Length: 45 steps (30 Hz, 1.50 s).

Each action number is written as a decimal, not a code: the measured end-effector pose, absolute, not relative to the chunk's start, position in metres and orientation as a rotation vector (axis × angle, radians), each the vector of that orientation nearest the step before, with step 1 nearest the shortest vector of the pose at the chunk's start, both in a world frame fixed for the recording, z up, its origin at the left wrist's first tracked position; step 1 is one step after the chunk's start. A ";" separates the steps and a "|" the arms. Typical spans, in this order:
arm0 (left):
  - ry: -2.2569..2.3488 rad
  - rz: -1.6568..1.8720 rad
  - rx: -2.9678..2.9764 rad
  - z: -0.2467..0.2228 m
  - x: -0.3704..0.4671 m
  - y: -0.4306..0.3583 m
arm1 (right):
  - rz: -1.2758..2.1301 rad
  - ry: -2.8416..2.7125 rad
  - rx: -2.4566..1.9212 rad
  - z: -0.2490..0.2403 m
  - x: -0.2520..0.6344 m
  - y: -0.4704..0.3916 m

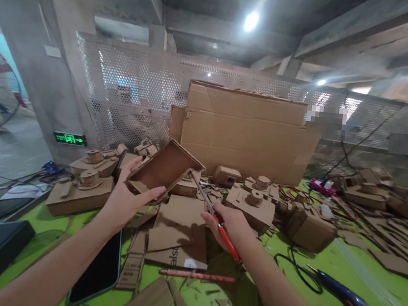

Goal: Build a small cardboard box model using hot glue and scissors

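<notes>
My left hand [130, 194] grips an open cardboard box [166, 166] by its near left wall, tilted above the table with its hollow inside showing. In my right hand [231, 225] is a red-handled utility knife [225, 237] with a long, thin metal front part. Its tip touches or lies close to the box's right corner; I cannot tell which. Below the box lie flat cardboard sheets [182, 228], one with printed letters. A red pencil-like stick [197, 276] rests in front of them.
Cardboard camera models [80, 194] stand left, with more [251, 208] on the right. A phone [100, 273] lies under my left forearm. A blue glue gun [355, 302] with its cable is at the right front. A large cardboard panel [245, 133] stands at the back; scraps litter the green table [259, 293].
</notes>
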<state>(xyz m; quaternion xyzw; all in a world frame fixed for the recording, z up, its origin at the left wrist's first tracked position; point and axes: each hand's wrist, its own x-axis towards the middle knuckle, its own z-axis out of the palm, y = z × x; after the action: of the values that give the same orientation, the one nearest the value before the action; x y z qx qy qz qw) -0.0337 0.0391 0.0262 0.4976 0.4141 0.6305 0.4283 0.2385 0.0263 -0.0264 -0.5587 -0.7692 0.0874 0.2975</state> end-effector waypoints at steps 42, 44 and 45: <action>0.904 1.257 0.728 -0.005 0.031 -0.011 | 0.251 -1.986 -1.636 -0.028 0.200 -0.001; 0.869 1.261 0.724 -0.006 0.030 -0.011 | 0.204 -1.970 -1.611 -0.032 0.202 0.001; 0.858 1.262 0.716 -0.006 0.029 -0.010 | 0.171 -1.957 -1.593 -0.034 0.203 0.003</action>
<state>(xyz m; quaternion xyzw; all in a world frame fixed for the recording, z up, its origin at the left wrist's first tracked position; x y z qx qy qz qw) 0.0288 -0.0104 -0.0062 0.3172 0.3802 0.5589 0.6652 0.2026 0.0026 -0.0340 -0.6005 -0.7379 0.0643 0.3013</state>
